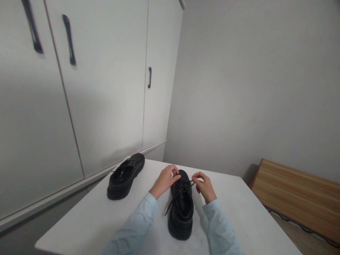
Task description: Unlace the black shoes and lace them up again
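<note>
A black lace-up shoe (181, 212) stands on the white table (239, 212), heel towards me. My left hand (166, 180) pinches its lace (183, 186) at the shoe's left side near the toe. My right hand (204, 186) pinches the other end of the lace at the right side. A loose lace end trails down the left side of the shoe. A second black shoe (125, 176) lies apart on the table's far left, near the edge. Both my arms wear light blue sleeves.
A white wardrobe (106, 88) with dark handles stands to the left, close to the table. A plain wall is behind. A wooden surface (300, 194) lies low to the right with a dark cable along its edge.
</note>
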Demonstrator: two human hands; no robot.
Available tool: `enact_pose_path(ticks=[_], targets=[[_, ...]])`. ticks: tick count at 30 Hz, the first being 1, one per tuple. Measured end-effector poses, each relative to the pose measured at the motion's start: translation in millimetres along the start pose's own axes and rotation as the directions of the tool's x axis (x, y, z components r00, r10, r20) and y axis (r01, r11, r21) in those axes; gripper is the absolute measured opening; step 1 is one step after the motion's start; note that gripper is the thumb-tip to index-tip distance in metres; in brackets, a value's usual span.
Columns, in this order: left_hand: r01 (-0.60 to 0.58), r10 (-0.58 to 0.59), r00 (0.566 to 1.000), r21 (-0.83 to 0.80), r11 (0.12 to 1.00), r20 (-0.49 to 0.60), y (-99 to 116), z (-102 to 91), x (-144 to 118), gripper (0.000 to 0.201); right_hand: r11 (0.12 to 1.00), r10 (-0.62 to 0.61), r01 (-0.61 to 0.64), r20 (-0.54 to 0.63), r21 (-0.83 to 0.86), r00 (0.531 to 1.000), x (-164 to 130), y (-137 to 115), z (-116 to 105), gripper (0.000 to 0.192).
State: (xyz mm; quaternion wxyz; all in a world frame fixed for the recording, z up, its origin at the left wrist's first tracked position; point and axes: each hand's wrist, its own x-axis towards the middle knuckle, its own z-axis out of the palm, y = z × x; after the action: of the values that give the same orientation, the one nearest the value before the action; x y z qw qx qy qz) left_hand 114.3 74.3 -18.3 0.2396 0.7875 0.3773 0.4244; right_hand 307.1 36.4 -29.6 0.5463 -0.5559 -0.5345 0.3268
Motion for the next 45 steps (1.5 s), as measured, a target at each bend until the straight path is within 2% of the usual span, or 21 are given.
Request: enact_pose_path(ticks=[3, 6, 9, 15, 19, 22, 28, 34, 36, 40, 45], targets=[[-0.063, 0.063, 0.994, -0.010, 0.998, 0.087, 11.9, -6.2, -1.1, 0.017, 0.986, -0.144, 0.146, 0.032, -0.079, 0.989, -1.4, -8.3, -0.6, 0.020], [-0.060, 0.060, 0.978, -0.006, 0.998, 0.200, 17.8, -6.2, -3.0, 0.020, 0.957, -0.238, 0.255, 0.128, -0.137, 0.963, -2.9, -11.2, 1.8, 0.024], [-0.052, 0.048, 0.970, 0.011, 0.999, 0.239, 15.6, -0.3, -4.0, 0.018, 0.948, -0.230, 0.265, 0.198, -0.174, 0.953, -5.0, -10.0, 5.6, 0.024], [-0.012, 0.011, 0.963, 0.005, 1.000, 0.268, 9.8, 8.9, -4.7, 0.011, 0.932, -0.192, 0.256, 0.251, -0.255, 0.949, -7.4, -6.2, 9.2, 0.017], [0.143, -0.101, 0.933, -0.097, 0.985, 0.347, 11.4, 7.8, -7.8, 0.013, 0.946, -0.165, 0.231, 0.276, -0.226, 0.947, -8.0, -6.3, 8.5, 0.018], [0.203, -0.130, 0.915, -0.155, 0.967, 0.382, 11.5, 3.2, -9.4, 0.016, 0.975, -0.096, 0.151, 0.300, -0.164, 0.949, -8.6, -8.1, 7.1, 0.020], [0.212, -0.129, 0.912, -0.179, 0.961, 0.389, 13.8, -8.7, -9.4, 0.021, 0.997, 0.066, -0.054, 0.304, -0.048, 0.950, -8.7, -11.0, 1.0, 0.021], [0.175, -0.121, 0.941, -0.149, 0.973, 0.316, 8.5, -16.8, -6.2, 0.009, 0.993, 0.085, -0.105, 0.301, 0.050, 0.950, -7.1, -10.6, -6.8, 0.017], [0.194, -0.136, 0.935, -0.152, 0.969, 0.327, 5.1, -20.5, -4.7, 0.013, 0.991, 0.110, -0.129, 0.300, 0.042, 0.947, -6.9, -10.7, -8.7, 0.013], [0.182, -0.125, 0.914, -0.114, 0.977, 0.385, 1.6, -25.2, -2.8, 0.029, 0.989, 0.141, -0.145, 0.351, -0.016, 0.926, -7.2, -9.7, -10.7, 0.025], [0.178, -0.141, 0.887, -0.046, 0.983, 0.440, 0.7, -22.9, -3.1, 0.031, 0.981, 0.178, -0.138, 0.362, -0.133, 0.915, -6.8, -4.5, -11.0, 0.013]])
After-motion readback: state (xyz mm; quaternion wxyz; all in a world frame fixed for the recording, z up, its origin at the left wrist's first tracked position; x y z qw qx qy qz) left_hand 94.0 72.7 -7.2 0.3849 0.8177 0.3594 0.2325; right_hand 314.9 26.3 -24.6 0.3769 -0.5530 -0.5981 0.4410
